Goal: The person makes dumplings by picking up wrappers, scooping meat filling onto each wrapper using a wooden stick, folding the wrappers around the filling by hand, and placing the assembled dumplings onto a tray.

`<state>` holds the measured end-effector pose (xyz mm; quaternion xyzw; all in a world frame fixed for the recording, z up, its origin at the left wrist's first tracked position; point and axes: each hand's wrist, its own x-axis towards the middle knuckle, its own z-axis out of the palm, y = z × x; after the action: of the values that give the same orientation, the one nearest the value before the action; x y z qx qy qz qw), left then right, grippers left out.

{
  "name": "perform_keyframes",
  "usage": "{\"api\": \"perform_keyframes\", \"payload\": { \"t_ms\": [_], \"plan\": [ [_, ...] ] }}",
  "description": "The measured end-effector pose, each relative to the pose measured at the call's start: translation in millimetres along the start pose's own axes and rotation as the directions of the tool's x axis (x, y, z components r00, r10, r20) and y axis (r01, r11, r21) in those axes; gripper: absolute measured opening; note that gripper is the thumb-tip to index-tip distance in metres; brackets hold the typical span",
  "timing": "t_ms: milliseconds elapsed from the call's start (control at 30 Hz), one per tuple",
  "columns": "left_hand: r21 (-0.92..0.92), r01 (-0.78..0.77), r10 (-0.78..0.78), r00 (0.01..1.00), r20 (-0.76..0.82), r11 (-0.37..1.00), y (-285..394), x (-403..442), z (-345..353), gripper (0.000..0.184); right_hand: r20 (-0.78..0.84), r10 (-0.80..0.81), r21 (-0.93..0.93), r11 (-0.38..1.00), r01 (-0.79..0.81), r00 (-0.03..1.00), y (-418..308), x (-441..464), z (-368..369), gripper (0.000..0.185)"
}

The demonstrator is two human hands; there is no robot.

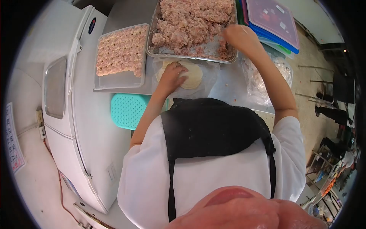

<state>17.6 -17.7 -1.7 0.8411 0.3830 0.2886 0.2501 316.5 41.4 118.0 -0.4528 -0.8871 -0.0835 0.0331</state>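
Observation:
My left hand (174,77) rests over thin round dough wrappers (193,77) lying on a sheet of clear plastic (211,76). Its fingers are bent and apart, touching the wrappers; what lies under the palm is hidden. At the right side of a large metal tray (183,56), my right hand (241,37) reaches down beside the ground meat mixture (194,23). The right fingertips are blurred and partly hidden, so their grip is unclear. Left of the big tray, a clear plastic tray (119,81) holds rows of small meat-filled dumplings (121,51).
Stacked coloured lids (272,17) and a clear plastic bag (263,80) lie on the right. A turquoise perforated basket (129,110) sits below the metal table's edge (118,91). A white refrigerator (91,126) stands close on the left. Another person's dark-clothed legs (333,114) show far right.

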Motion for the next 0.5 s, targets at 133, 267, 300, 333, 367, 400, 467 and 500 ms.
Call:
{"api": "perform_keyframes", "payload": {
  "t_ms": [133,267,300,333,367,400,467,500],
  "plan": [
    [-0.127,0.067,-0.052,0.992,0.119,0.990,-8,1,-11,0.016,0.033,-0.021,0.097,0.995,0.018,0.999,-27,-13,39,0.016],
    [-0.316,0.169,-0.140,0.984,0.114,0.934,-4,1,-33,0.014,0.289,0.181,0.103,0.970,-0.218,0.940,-47,-20,-19,0.022],
    [-0.326,0.171,-0.146,0.984,0.099,0.930,-7,1,-37,0.014,0.336,0.236,0.055,0.962,-0.269,0.912,-36,-15,-30,0.023],
    [-0.335,0.173,-0.154,0.985,0.083,0.926,-10,0,-39,0.015,0.380,0.291,0.004,0.949,-0.316,0.878,-25,-12,-33,0.024],
    [-0.418,0.247,-0.238,0.968,0.074,0.874,-11,-1,-39,0.015,0.294,0.280,-0.031,0.958,-0.284,0.914,-11,-8,-11,0.026],
    [-0.495,0.313,-0.319,0.945,0.074,0.810,-13,-1,-40,0.016,0.267,0.225,0.026,0.970,-0.241,0.937,-14,-10,5,0.027],
    [-0.734,0.379,-0.461,0.882,0.101,0.564,-18,2,-41,0.018,0.194,0.118,0.133,0.980,-0.146,0.974,-29,-12,37,0.028],
    [-0.860,0.360,-0.516,0.845,0.136,0.363,-21,3,-41,0.020,0.344,0.093,0.130,0.981,-0.145,0.934,-48,-7,52,0.029]
  ]
}}
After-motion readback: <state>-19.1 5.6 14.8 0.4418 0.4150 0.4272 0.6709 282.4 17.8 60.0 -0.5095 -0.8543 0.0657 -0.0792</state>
